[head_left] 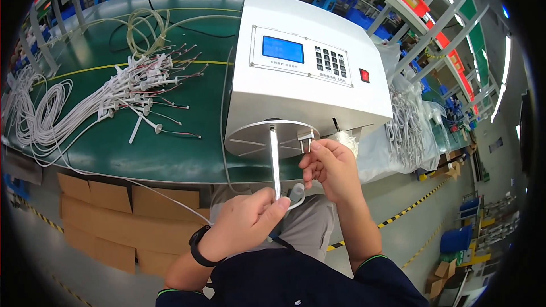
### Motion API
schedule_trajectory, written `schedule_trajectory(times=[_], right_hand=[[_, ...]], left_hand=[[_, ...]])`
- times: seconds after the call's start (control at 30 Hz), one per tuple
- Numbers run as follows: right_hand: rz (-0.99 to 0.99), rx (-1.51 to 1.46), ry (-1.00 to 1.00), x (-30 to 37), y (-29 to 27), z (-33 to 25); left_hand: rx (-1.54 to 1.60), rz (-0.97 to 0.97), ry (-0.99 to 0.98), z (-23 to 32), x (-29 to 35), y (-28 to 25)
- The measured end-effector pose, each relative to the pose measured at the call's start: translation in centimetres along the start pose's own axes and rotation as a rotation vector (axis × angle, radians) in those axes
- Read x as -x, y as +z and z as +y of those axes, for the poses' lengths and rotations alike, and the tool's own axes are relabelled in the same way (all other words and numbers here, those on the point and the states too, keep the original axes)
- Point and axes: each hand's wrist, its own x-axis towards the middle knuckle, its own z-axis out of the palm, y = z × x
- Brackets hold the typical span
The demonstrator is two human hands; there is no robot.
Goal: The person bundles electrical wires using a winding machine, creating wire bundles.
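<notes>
In front of me stands a white winding machine (318, 28) with a round white disc (250, 139) at its front. A shiny metal rod (275, 162) sticks out from the disc's middle toward me. My left hand (247, 222) is closed around a white cable by the rod's near end; a pale grey cable end piece (296, 192) shows beyond its thumb. That white cable (165, 196) runs back to the left. My right hand (333, 170) is closed, thumb and index finger pinched at a small pronged block (306, 136) on the disc's right side. Its fingertips partly hide what they grip.
Several white cables (54, 113) with wired ends lie bundled on the green table (193, 162) at left. Coiled clear tubing (145, 28) sits behind them. At right, a plastic bag (369, 153) lies under coiled grey cables (406, 131). Flattened cardboard (114, 222) is below the table edge.
</notes>
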Motion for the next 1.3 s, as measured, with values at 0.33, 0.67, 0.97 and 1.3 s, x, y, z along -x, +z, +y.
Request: schedule_trajectory(times=[0.33, 0.67, 0.97, 1.3], right_hand=[[-0.037, 0.413, 0.109, -0.3, 0.7, -2.6], [-0.056, 0.285, 0.008, 1.4, -1.6, -0.9], [-0.315, 0.434, -0.226, 4.7, -2.7, 2.6], [-0.113, 0.619, -0.667, 0.4, -1.6, 4.3]], left_hand=[[-0.21, -0.152, -0.003, 1.7, 0.9, -0.4], [-0.329, -0.042, 0.281, 3.1, 2.8, -2.9], [-0.592, 0.219, 0.367, 5.2, -0.8, -6.4], [-0.675, 0.159, 0.305, 5.2, -4.8, -5.9]])
